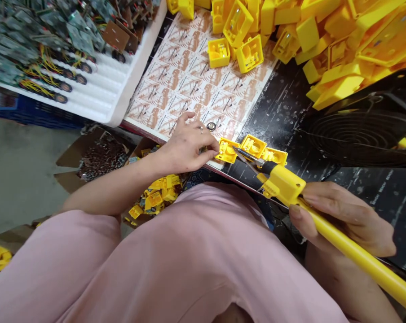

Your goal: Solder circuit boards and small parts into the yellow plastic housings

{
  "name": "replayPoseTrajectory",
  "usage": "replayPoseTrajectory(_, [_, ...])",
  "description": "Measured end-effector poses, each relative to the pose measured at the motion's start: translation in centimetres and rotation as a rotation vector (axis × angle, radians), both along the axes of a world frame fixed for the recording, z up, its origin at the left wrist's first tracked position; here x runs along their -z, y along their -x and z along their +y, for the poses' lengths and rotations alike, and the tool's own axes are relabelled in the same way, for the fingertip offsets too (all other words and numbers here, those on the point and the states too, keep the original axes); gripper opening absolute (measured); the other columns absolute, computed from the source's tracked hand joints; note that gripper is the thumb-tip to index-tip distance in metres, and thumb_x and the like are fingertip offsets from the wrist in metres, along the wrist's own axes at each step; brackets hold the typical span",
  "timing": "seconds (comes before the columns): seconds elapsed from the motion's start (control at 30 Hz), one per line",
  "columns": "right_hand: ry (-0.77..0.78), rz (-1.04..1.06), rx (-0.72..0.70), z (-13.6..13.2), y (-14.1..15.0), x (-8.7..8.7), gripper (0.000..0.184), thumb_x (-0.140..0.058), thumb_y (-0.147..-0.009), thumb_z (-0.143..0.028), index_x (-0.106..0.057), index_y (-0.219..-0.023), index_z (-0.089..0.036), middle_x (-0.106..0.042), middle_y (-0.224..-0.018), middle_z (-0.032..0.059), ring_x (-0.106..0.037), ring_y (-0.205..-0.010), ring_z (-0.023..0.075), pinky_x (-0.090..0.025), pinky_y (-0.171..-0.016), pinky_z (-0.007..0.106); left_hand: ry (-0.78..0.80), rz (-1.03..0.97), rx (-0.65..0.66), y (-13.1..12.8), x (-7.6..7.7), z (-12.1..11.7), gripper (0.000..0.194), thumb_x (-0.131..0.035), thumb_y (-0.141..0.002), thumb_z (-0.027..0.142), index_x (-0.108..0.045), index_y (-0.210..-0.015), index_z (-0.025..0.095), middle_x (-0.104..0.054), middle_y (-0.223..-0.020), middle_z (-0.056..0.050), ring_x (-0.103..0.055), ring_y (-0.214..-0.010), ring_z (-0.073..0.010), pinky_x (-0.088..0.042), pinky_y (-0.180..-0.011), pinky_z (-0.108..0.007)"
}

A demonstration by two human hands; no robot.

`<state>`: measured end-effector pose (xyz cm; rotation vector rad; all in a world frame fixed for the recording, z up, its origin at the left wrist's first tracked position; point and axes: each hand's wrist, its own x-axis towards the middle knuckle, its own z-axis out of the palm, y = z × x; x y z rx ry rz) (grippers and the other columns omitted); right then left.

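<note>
My right hand (pixel 344 215) is wrapped round a yellow soldering iron (pixel 287 184) with a dark collar and a thin metal tip. The tip points left, at the right rim of a small open yellow plastic case (pixel 227 151); whether it touches is too fine to tell. Thumb and fingers of my left hand (pixel 192 143), which wears a ring, are pinched together at that case's left edge. Beside it lie a second open case (pixel 253 146) and a third case (pixel 275 156), with metal contacts inside. A small round black part (pixel 211 126) sits just beyond my left fingers.
Yellow cases (pixel 311 36) are heaped at the back right, near a black fan (pixel 361 125). A white foam tray (pixel 118 96) of circuit boards with wires stands at left. Printed sheets (pixel 196 67) cover part of the black tabletop (pixel 273 103). More yellow pieces (pixel 159 193) lie below the edge.
</note>
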<state>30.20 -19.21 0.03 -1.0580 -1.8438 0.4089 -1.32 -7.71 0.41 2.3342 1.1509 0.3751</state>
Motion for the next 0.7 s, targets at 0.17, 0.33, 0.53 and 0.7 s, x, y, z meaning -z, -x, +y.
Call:
replayPoseTrajectory(0.17, [-0.020,-0.076,-0.152,1.5,1.7,-2.5,0.023,-0.074,-0.088,-0.010,-0.070,-0.107,-0.022,-0.073,-0.073,0.0032,-0.074,-0.064,0.0183,-0.063,-0.054,0.026,-0.003,0.094,0.030,-0.9,-1.0,0.3,0.017,-0.059,-0.085,0.024,-0.074,-0.079,0.024,-0.074,-0.075,0.001,-0.062,-0.084,-0.0199,-0.025,-0.123,-0.061])
replayPoseTrajectory(0.33, [0.002,-0.128,-0.179,1.7,2.0,-3.3,0.023,-0.075,-0.088,-0.011,-0.066,-0.101,-0.027,-0.072,-0.073,0.0001,-0.070,-0.059,0.0168,-0.058,-0.047,0.025,-0.015,0.161,0.048,-1.6,-1.3,0.7,0.016,-0.058,-0.079,0.027,-0.072,-0.072,0.023,-0.069,-0.067,0.002,-0.060,-0.078,-0.0190,-0.028,-0.121,-0.058])
replayPoseTrajectory(0.53, [-0.022,-0.226,-0.236,1.8,2.0,-3.0,0.031,-0.079,-0.083,-0.002,-0.064,-0.103,-0.020,-0.075,-0.084,0.0016,-0.073,-0.074,0.0127,-0.064,-0.068,0.024,-0.031,0.192,0.060,-1.8,-1.0,1.1,0.014,-0.058,-0.075,0.030,-0.069,-0.069,0.023,-0.064,-0.061,0.002,-0.057,-0.073,-0.0183,-0.034,-0.116,-0.057])
replayPoseTrajectory(0.7, [-0.079,-0.283,-0.299,2.6,2.4,-4.0,0.029,-0.084,-0.078,-0.005,-0.066,-0.096,-0.019,-0.077,-0.085,0.0034,-0.074,-0.072,0.0157,-0.065,-0.069,0.028,-0.045,0.199,0.091,-2.0,-1.0,1.5,0.015,-0.055,-0.073,0.030,-0.066,-0.066,0.023,-0.060,-0.061,0.002,-0.058,-0.075,-0.0190,-0.035,-0.114,-0.055])
